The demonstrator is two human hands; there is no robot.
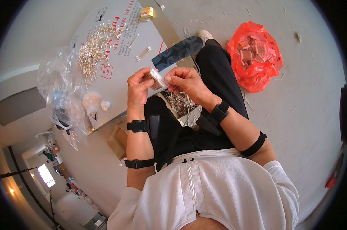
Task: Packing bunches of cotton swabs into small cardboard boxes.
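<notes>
A small clear pack of cotton swabs [158, 81] is held up over my lap, at the table's near edge. My left hand [137, 89] grips it from the left, thumb across its face and fingers behind. With thumb and fingertips closed together, my right hand [188, 82] pinches the pack's right edge. Just below the hands, an open box [191, 119] full of loose swabs sits between my legs. On the grey printed table top [121, 78] lies a heap of loose cotton swabs [93, 55]. A few more swabs [143, 53] lie apart, beyond my left hand.
A red plastic bag [245, 81] filled with small packs stands on the floor at right. Crumpled clear plastic [58, 76] and a translucent bottle [91, 102] are at the table's left. A yellow box [147, 12] sits far back, a dark patterned strip [177, 53] nearer. Swabs litter the floor.
</notes>
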